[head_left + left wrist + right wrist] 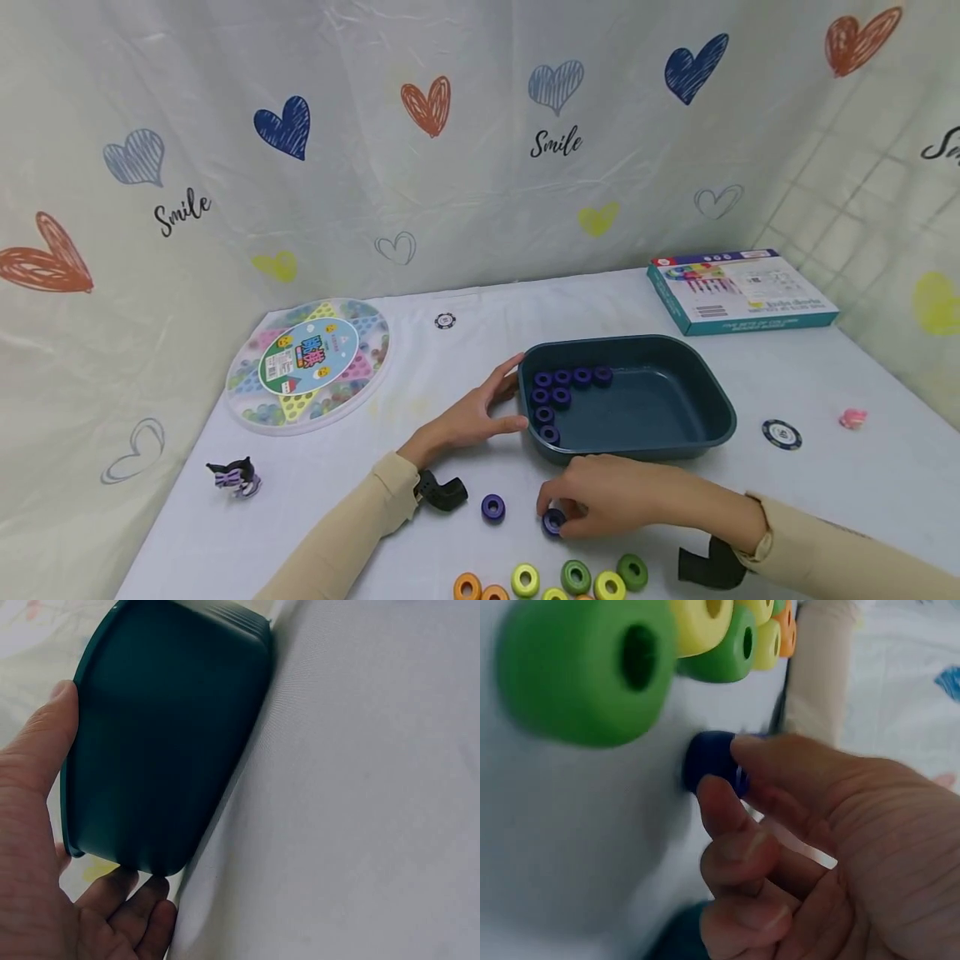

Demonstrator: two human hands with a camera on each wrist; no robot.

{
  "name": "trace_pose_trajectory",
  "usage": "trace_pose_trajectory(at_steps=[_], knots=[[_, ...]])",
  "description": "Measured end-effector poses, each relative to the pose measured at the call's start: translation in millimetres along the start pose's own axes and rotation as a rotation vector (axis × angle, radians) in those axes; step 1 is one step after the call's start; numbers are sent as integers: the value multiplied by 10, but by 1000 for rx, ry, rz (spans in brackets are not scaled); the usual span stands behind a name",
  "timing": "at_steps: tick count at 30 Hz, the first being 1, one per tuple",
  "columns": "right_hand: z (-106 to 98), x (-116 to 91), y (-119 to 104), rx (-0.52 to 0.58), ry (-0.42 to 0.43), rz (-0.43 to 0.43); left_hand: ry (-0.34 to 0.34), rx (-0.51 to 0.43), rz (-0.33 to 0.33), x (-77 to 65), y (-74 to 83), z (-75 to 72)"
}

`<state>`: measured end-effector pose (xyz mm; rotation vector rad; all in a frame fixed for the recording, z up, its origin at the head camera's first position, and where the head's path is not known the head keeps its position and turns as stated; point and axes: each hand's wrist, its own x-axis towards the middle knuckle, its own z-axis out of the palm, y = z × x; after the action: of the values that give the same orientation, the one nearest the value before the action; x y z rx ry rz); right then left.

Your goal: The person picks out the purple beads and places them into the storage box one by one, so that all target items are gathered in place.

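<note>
In the head view, my left hand (468, 421) spans the left end of a dark teal plastic tub (675, 446), with its thumb on the near side and fingers around the far corner. The tub's outer wall (165, 735) fills much of the left wrist view. Several purple rings (561, 397) lie along the tub's left side. Just in front of the tub, my right hand (603, 497) pinches a purple ring (553, 522) between thumb and index finger, low over the white cloth. Another purple ring (492, 508) lies on the cloth to its left.
Green, yellow and orange rings (575, 576) lie at the near edge of view. A round game board (307, 367) and small figure (235, 477) are at left. Poker chips (782, 434), a pink trinket (852, 418) and a flat game box (742, 292) also lie on the cloth.
</note>
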<state>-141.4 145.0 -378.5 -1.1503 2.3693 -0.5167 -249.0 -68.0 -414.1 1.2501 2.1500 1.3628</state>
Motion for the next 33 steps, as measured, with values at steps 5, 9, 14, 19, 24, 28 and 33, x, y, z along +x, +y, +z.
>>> trace_pose_trajectory(at_steps=[5,9,14,19,24,28,33], knots=[[29,-153,154,119,7,-28,2,0,4,-1,-5,-1],[60,-207,236,194,14,-38,9,-5,-2,-11,4,-1],[49,-280,234,256,36,-49,0,-7,5,-11,31,2],[-191,-407,169,334,49,-67,-7,-9,29,-3,48,-3],[-531,-496,268,321,130,24,9,-36,30,14,-17,11],[-730,-462,491,266,176,119,20,-17,10,28,-186,44],[-900,-330,794,233,187,206,20,-12,-6,47,-320,64]])
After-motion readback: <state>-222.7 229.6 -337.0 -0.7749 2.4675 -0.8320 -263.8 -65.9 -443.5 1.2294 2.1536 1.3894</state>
